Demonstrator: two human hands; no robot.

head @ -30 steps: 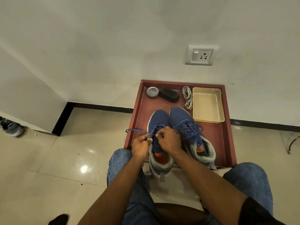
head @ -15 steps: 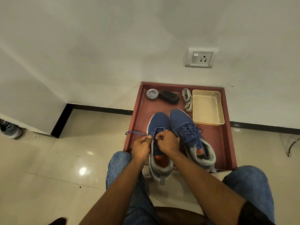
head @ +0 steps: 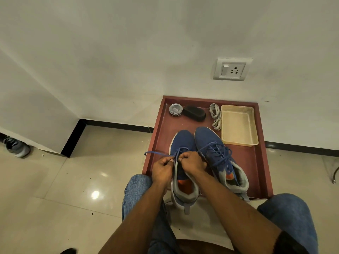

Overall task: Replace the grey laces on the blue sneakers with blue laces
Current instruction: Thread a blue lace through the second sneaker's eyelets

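Threading the blue lace (head: 157,153) through the left sneaker (head: 182,143) at lower centre, both the left hand (head: 162,168) and right hand (head: 191,162) pinch it, so the next eyelet likely calls for a crossing pull.

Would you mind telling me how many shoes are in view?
3: two blue sneakers side by side on the red tray, left sneaker and right sneaker; one grey shoe far left on the floor, partly hidden by the wall.
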